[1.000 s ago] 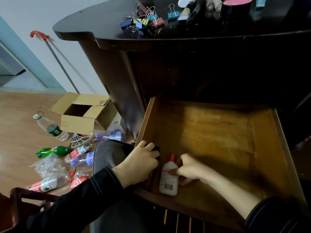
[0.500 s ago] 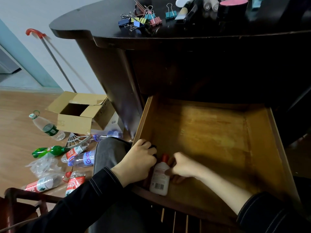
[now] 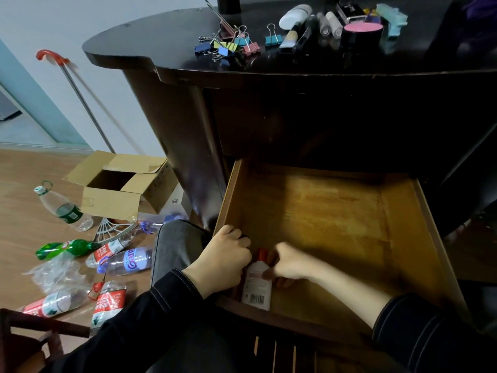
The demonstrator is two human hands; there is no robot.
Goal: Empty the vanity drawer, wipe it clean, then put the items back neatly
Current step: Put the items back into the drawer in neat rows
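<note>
At front-left corner of drawer (image 3: 230,203), still gripping dark item (image 3: 244,236) with left hand (image 3: 224,261); pinching white bottle (image 3: 256,290) with right hand (image 3: 289,262), nudged closer leftward.

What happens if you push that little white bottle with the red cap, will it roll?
Probably yes: the white bottle lies on its side on the drawer floor and looks rounded. It seems to be small plastic, so likely light and not breakable. The right hand touching its shoulder should stop it for now.
</note>
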